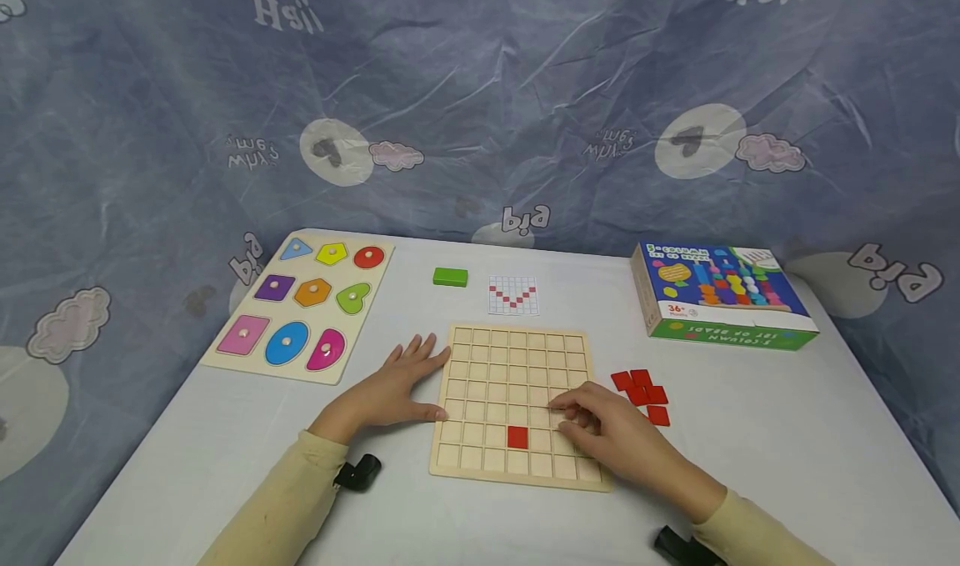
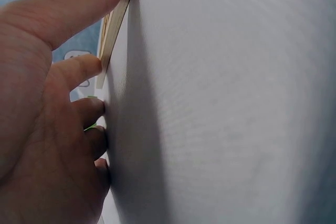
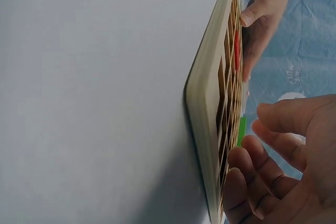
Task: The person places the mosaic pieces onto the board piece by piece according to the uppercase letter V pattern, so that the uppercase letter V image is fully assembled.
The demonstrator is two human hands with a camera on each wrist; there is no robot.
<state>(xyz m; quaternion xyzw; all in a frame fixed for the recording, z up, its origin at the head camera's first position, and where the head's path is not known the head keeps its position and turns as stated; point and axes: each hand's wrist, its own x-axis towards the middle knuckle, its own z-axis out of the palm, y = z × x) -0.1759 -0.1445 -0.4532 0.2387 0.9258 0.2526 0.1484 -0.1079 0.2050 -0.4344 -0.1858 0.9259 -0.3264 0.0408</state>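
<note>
A blue-grey cloth printed with clouds, circles and lettering (image 1: 495, 91) hangs behind my white-covered table (image 1: 750, 416). At the far left of the table lies a cream puzzle board with nine coloured, knobbed shapes (image 1: 318, 314). Right in front of me lies a pale wooden square board, divided by thin strips into a grid (image 1: 517, 393). Beyond it, to the right, sits a blue and green cardboard box printed with colourful stacking beads (image 1: 723, 299).

My left hand (image 1: 393, 387) is spread, its thumb and index fingertips touching the grid board's left edge. My right hand (image 1: 611, 428) is over that board's right side, its fingers bent and the thumb near the index finger; I cannot tell whether anything is pinched between them.

Past the grid board's far edge lies a small white card with a red V of squares (image 1: 513, 295), and left of that a bright green rectangular block (image 1: 450, 277). At least five loose, flat red square tiles (image 1: 637, 395) lie just right of the board, most of them touching. One red square tile (image 1: 517, 438) lies in the middle column, second row from my side.
</note>
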